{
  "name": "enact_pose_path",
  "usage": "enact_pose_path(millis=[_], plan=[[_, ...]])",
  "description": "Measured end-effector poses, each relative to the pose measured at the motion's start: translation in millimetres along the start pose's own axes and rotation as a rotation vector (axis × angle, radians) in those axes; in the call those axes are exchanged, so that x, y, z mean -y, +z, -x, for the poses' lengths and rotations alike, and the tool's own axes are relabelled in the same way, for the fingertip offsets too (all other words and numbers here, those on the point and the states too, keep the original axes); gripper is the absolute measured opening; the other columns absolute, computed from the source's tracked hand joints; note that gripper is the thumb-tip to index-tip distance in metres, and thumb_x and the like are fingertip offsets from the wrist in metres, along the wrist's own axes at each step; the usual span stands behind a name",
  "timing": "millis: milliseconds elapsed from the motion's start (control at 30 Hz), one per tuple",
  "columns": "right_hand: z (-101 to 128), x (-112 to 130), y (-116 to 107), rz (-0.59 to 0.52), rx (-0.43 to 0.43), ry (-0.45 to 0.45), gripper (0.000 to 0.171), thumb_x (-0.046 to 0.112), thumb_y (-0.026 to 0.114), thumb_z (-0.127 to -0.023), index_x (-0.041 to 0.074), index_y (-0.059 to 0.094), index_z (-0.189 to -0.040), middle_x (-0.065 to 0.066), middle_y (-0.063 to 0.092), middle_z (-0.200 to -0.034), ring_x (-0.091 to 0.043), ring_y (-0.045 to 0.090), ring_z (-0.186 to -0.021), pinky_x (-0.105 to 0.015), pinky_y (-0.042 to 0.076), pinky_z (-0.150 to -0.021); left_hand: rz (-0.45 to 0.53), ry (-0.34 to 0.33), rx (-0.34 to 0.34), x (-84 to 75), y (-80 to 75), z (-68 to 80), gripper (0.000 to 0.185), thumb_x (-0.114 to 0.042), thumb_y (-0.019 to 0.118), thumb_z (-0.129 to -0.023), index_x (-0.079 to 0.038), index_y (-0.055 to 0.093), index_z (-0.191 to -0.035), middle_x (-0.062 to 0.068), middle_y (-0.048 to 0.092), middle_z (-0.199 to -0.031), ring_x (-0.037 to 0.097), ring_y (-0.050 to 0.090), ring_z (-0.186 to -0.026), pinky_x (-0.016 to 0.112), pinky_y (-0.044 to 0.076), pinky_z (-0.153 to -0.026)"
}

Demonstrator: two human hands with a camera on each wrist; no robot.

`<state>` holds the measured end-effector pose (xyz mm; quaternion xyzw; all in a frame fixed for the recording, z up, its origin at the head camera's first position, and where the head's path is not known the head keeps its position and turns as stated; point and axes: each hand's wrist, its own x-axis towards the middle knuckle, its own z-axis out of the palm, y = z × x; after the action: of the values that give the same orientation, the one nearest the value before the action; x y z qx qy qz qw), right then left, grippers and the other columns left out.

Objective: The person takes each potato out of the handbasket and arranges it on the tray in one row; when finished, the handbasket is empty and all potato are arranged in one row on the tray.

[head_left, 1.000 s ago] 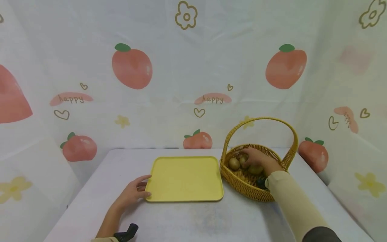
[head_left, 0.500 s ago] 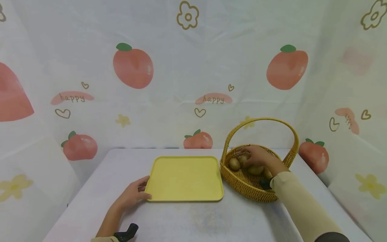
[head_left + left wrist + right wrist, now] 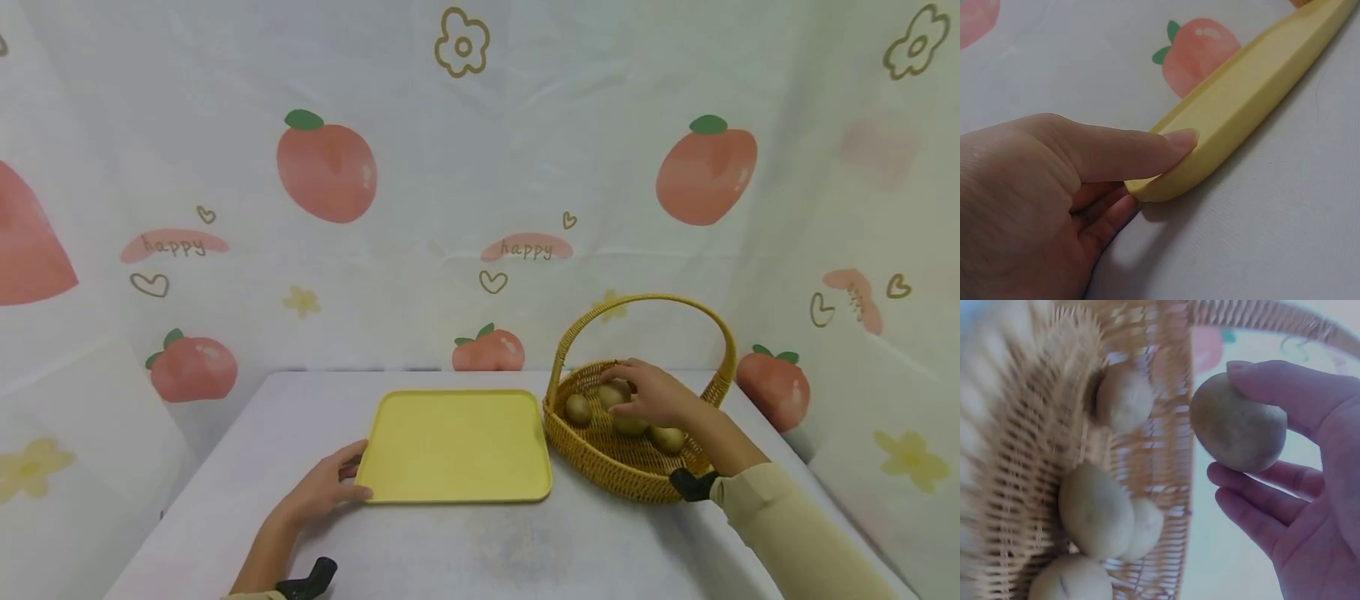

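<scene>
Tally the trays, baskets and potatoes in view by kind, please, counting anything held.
Yellow tray: 1
Wicker basket: 1
Potatoes: 5 visible in the right wrist view (1 in the right hand, 4 in the basket)
Total: 7

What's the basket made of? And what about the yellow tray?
The basket looks like wicker, maybe rattan, with a slight gloss: thin golden-brown strands weave over and under each other. It could be a plastic copy, though. The yellow tray is probably plastic, smooth and fairly dull: its colour is even, its corners are rounded, and no wood grain shows.
</scene>
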<state>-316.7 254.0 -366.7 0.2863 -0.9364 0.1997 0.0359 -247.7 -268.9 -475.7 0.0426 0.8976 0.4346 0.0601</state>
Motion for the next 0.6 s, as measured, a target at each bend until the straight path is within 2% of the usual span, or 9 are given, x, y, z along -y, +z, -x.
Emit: enact_pose_path(millis=[200,300,367,500,600], plan=[[19,21,5,-0.050,-0.152,-0.079,0.043,0.020,0.082,-0.078,0.012,0.063,-0.116,-0.005,0.062,-0.116,-0.024,0.059,-0.101,-0.046,0.052,-0.082,0.015,0.035,0.010,0.7,0.2,1.3,0.088,-0.012,0.085,-0.071,0.011,0.038,-0.142,0.024,0.054,-0.132,0.038,0.054,-0.119,0.051,0.042,-0.103],[26,32,7,-0.067,-0.206,-0.109,0.046,0.021,0.084,-0.076,0.014,0.062,-0.116,0.000,0.062,-0.114,-0.018,0.059,-0.099,-0.042,0.053,-0.082,0.011,0.017,0.001,-0.8,1.6,1.5,0.089,-0.012,0.086,-0.070,0.010,0.038,-0.142,0.024,0.053,-0.133,0.038,0.054,-0.119,0.051,0.042,-0.103],[27,40,9,-0.082,-0.255,-0.164,0.047,0.020,0.086,-0.074,0.016,0.063,-0.115,0.003,0.061,-0.112,-0.014,0.058,-0.096,-0.038,0.054,-0.080,0.012,0.011,-0.004,-1.2,1.7,1.6,0.089,-0.012,0.086,-0.070,0.010,0.038,-0.142,0.025,0.052,-0.134,0.038,0.054,-0.120,0.051,0.041,-0.103],[25,57,13,-0.159,-0.285,-0.244,0.046,0.018,0.086,-0.073,0.020,0.067,-0.115,0.006,0.060,-0.112,-0.012,0.056,-0.095,-0.032,0.054,-0.073,0.010,0.012,-0.015,-1.1,1.6,2.5,0.089,-0.013,0.086,-0.070,0.009,0.039,-0.143,0.025,0.052,-0.135,0.039,0.053,-0.121,0.051,0.041,-0.104],[19,70,15,-0.195,-0.251,-0.265,0.043,0.021,0.084,-0.076,0.020,0.069,-0.117,0.006,0.059,-0.113,-0.014,0.056,-0.096,-0.031,0.053,-0.071,0.005,0.015,-0.021,-1.1,1.9,2.9,0.089,-0.013,0.086,-0.070,0.009,0.039,-0.143,0.026,0.051,-0.135,0.040,0.053,-0.121,0.051,0.041,-0.104]])
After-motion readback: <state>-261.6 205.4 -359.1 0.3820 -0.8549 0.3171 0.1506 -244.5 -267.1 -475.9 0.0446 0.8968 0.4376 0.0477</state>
